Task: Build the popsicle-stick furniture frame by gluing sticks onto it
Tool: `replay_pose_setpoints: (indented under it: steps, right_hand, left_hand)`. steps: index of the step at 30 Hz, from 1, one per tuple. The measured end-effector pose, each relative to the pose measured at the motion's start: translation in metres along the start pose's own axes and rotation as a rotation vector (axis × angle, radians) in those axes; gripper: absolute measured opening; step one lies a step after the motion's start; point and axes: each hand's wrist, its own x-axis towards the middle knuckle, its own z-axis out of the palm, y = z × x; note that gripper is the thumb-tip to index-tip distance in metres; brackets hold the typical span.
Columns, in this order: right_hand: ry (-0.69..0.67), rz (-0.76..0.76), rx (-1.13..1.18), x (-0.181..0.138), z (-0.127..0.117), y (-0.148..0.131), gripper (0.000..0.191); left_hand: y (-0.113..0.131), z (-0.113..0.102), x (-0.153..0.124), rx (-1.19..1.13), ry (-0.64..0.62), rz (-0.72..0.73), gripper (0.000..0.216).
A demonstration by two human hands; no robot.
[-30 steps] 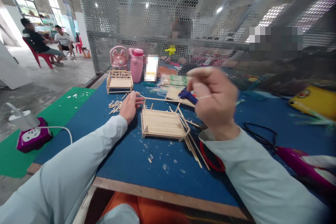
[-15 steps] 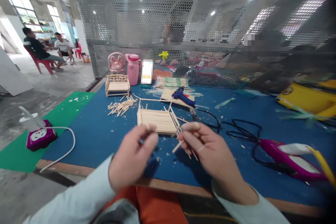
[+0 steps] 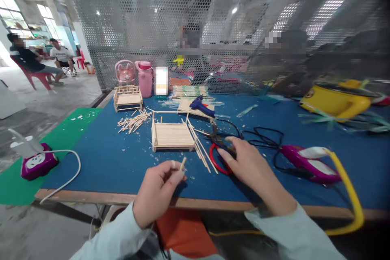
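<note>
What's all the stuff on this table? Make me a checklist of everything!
Surface: blue mat on a wooden-edged table, speckled with wood crumbs.
Job's things: short stick; stick platform; red-handled scissors.
Clutter: pile of stick bits, blue glue gun, little stick bench, pink bottle, purple tool.
Hands: left hand pinches the short stick; right hand open, fingertips at the scissors.
Cables: black cords loop beside the scissors; white cord leaves a purple power strip.
Surroundings: mesh screen behind; seated people far left.
</note>
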Motion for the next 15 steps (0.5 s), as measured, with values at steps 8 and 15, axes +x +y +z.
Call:
replay_pose_setpoints:
  steps: [8,15]
  right_hand:
    - [-0.176,-0.061,-0.375,0.008,-0.006,0.015,0.045]
    - [-0.3,-0.059,-0.28,0.019,-0.008,0.002,0.022]
  left_hand:
    - [0.001,0.004,0.021,-0.404,0.042,-0.209,0.031]
    - [-0.003,0.005,0.016,-0.369,0.056,-0.173,0.036]
